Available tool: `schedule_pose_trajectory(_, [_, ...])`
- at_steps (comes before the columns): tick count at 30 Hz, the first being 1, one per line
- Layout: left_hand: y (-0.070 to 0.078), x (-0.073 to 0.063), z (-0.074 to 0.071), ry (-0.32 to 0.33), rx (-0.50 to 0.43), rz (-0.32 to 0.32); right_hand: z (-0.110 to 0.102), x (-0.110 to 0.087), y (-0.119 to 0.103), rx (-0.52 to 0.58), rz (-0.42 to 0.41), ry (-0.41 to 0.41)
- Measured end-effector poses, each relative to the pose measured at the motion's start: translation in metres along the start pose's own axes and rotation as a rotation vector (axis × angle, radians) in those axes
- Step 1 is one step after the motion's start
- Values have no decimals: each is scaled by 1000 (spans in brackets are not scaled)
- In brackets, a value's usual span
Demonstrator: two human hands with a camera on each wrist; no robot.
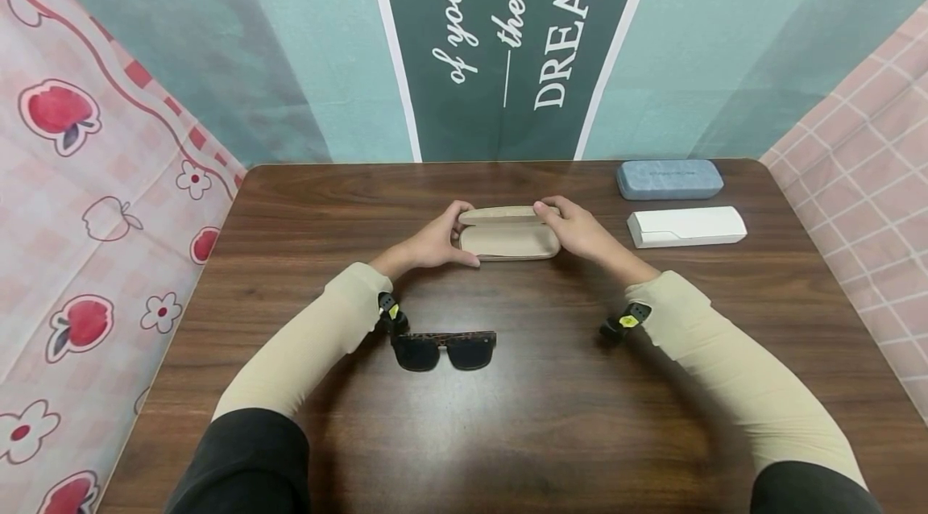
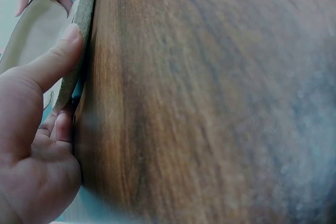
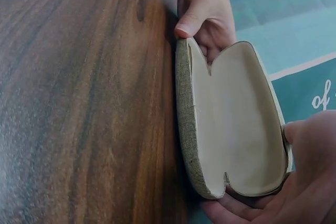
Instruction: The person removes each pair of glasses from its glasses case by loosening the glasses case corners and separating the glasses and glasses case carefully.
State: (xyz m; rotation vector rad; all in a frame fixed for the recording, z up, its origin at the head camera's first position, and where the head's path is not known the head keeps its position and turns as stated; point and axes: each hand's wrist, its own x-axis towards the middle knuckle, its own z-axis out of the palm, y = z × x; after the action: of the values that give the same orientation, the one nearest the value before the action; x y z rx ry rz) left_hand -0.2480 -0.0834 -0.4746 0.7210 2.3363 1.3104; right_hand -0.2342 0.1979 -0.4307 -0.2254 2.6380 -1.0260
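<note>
An eyeglass case (image 1: 510,242) lies opened on the table, its beige lining facing up and its lid raised at the back. In the right wrist view the case (image 3: 187,114) shows a woven grey-beige outside. My left hand (image 1: 435,242) grips its left end, the thumb on the front rim and the fingers behind. At the other end, my right hand (image 1: 577,234) holds the case, with the thumb on the raised lid's edge. Dark-lensed sunglasses (image 1: 471,353) rest on the table nearer me, beside the left wrist. Nothing is visible inside the case.
A blue case (image 1: 670,180) and a white case (image 1: 687,227) lie at the back right of the wooden table (image 1: 551,425). A teal printed cloth (image 1: 333,47) hangs behind, with a fruit-patterned cloth (image 1: 130,240) at the left and a pink tiled surface (image 1: 870,192) at the right.
</note>
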Motion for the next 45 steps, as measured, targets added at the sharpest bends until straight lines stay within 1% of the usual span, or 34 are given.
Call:
schedule_pose_trajectory(3, [-1, 0, 0, -1, -2, 4, -1, 1, 1, 9, -2, -16])
schedule_pose_trajectory(9, [-1, -1, 1, 3, 3, 14, -3, 3, 3, 73, -14, -45])
schedule_pose_trajectory(18, [0, -2, 0, 6, 27, 11, -5, 2, 1, 170, -25, -58])
schedule_pose_trajectory(26, [1, -2, -1, 9, 25, 16, -3, 4, 2, 191, -53, -29])
schedule_pose_trajectory(32, [-1, -1, -1, 2, 32, 19, -4, 3, 3, 210, -44, -28])
schedule_pose_trajectory(39, [0, -2, -1, 4, 90, -7, -2, 3, 5, 226, -48, -29])
schedule_pose_trajectory(45, [-1, -1, 1, -5, 111, 4, -2, 1, 7, 222, -55, -31])
